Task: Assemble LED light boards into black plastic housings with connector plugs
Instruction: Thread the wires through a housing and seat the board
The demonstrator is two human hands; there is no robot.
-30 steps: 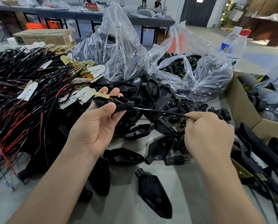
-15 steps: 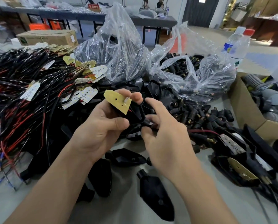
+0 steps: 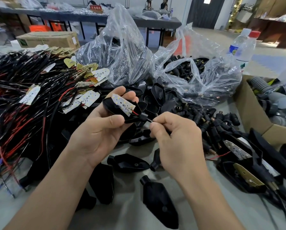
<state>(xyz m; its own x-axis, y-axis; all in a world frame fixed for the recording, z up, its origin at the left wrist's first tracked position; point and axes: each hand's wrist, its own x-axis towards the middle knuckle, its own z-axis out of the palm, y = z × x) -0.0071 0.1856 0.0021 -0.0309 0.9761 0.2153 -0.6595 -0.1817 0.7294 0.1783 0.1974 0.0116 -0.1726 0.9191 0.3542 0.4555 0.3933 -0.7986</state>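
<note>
Two clear plastic bags sit far. Centre, the left hand grips one black housing, and one LED board now lies inside it white face up, flipped from yellow. The right hand, shifted right, pinches the black cable at its neck.

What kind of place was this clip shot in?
Probably a small factory's assembly bench: a heap of wired LED boards, a clear plastic bag of connector plugs, and loose black housings.
</note>
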